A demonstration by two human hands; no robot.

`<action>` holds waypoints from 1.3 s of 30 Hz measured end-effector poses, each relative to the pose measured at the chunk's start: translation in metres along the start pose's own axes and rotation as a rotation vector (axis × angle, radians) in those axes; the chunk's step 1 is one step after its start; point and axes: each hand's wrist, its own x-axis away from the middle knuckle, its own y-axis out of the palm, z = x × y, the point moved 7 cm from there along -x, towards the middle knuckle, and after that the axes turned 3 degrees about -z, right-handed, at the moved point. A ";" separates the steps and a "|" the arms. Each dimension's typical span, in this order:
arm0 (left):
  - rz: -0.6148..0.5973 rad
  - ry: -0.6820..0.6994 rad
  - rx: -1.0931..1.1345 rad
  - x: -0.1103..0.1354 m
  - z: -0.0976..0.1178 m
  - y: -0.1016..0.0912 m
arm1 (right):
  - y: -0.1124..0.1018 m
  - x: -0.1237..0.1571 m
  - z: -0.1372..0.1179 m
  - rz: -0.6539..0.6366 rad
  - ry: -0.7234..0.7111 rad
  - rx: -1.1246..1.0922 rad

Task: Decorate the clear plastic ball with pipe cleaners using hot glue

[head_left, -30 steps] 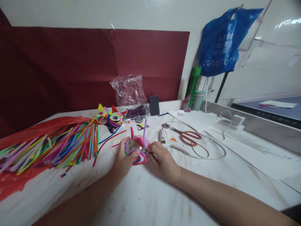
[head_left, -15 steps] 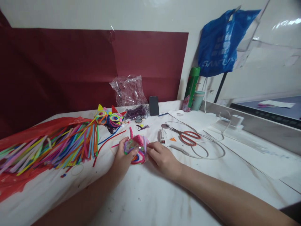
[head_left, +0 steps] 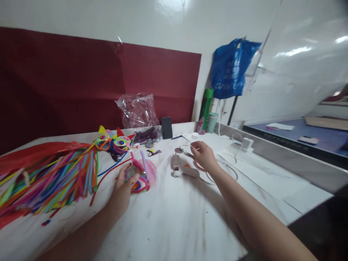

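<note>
While left hand [head_left: 123, 185] curls round the pipe-cleaner ornament [head_left: 143, 175], pinning it to the white table [head_left: 174, 224] | right hand [head_left: 203, 156] half-curled over scissors [head_left: 187, 154], grasp unclear | glue gun [head_left: 182, 169] just beside | best: press ornament flat, steady.

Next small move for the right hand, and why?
Probably lower the right hand and grip the scissors: it hovers right over their handles, fingers curled, not clearly gripping. The left hand holds the craft on the table, loose stems sticking up.
</note>
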 end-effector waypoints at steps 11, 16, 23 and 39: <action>-0.011 0.000 0.001 -0.010 -0.004 -0.004 | 0.025 0.018 0.006 -0.418 -0.089 0.219; -0.015 0.010 -0.009 -0.009 -0.004 -0.004 | 0.053 0.043 -0.017 -0.539 -0.254 0.306; 0.030 0.024 -0.104 -0.002 0.000 -0.002 | 0.062 0.051 -0.014 -0.451 -0.272 0.363; 0.085 -0.001 -0.185 0.005 0.010 0.004 | 0.041 0.097 -0.055 -0.740 -0.247 -0.411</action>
